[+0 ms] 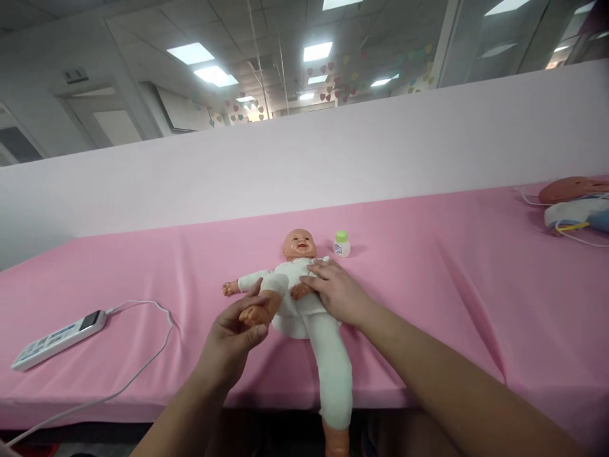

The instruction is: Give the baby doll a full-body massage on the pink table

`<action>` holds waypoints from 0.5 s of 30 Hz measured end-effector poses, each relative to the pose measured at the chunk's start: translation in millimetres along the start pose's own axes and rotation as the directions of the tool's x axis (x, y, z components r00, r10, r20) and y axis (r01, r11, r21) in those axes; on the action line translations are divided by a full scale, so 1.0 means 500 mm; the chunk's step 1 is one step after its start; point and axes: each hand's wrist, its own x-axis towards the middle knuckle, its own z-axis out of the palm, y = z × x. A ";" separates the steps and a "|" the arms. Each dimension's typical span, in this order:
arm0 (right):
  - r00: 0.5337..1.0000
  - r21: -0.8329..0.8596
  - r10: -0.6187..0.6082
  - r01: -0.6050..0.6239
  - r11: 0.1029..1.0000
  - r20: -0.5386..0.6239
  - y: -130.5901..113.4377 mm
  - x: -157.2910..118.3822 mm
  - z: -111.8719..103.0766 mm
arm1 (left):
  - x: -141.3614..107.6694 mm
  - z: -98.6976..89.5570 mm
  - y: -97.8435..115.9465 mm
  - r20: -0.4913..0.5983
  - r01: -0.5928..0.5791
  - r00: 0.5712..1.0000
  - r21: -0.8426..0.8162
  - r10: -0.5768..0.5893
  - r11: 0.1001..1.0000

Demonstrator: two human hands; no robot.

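A baby doll (328,346) in white clothing lies on its back, its head toward the far side. One of its legs stretches over the near edge of the bed; the other is bent and raised. My left hand (233,336) is closed round the raised leg's bare foot (255,315), thumb on the near side and fingers behind. Across the doll's belly and chest lies my right hand (333,289), fingers stretched out and spread, touching the clothing beside the doll's small hand (301,291). Just beyond my right hand stands a small clear jar (341,246) with a green lid.
Pink sheeting (404,266) covers the bed. A white power strip (59,341) lies at the left, its cord running to the near edge. Another doll (573,190) with thin tubing lies at the far right. A white wall with glass above borders the back.
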 end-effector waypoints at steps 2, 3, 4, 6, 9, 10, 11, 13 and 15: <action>0.999 -0.029 -0.012 0.013 0.999 0.053 0.002 -0.001 -0.001 | 0.033 0.019 -0.003 -0.011 0.054 0.998 -0.052 -0.055 0.997; 0.997 -0.026 -0.014 0.016 1.000 0.075 0.002 -0.001 -0.003 | 0.047 0.030 -0.003 -0.012 0.079 0.997 -0.071 -0.081 0.994; 0.996 -0.017 -0.014 0.016 1.000 0.091 0.002 -0.001 -0.005 | 0.060 0.040 -0.003 -0.012 0.104 0.994 -0.089 -0.106 0.991; 0.994 0.005 -0.017 0.017 1.000 0.110 0.003 0.000 -0.009 | 0.083 0.055 -0.003 -0.013 0.154 0.988 -0.120 -0.157 0.981; 0.993 0.030 -0.023 0.019 0.999 0.116 0.002 0.004 -0.011 | 0.111 0.063 -0.002 0.005 0.229 0.973 -0.133 -0.230 0.964; 0.993 0.039 -0.025 0.021 0.999 0.114 0.002 0.005 -0.012 | 0.118 0.062 -0.002 0.015 0.246 0.969 -0.127 -0.246 0.961; 0.994 0.048 -0.026 0.021 0.999 0.108 0.001 0.006 -0.013 | 0.124 0.061 -0.002 0.028 0.260 0.966 -0.118 -0.258 0.958; 0.996 0.079 -0.018 0.011 0.997 0.083 0.000 0.007 -0.016 | 0.130 0.059 -0.001 0.050 0.269 0.963 -0.109 -0.265 0.957; 0.999 0.143 0.017 -0.023 0.990 0.042 -0.001 0.007 -0.023 | 0.125 0.056 0.001 0.043 0.260 0.965 -0.101 -0.257 0.960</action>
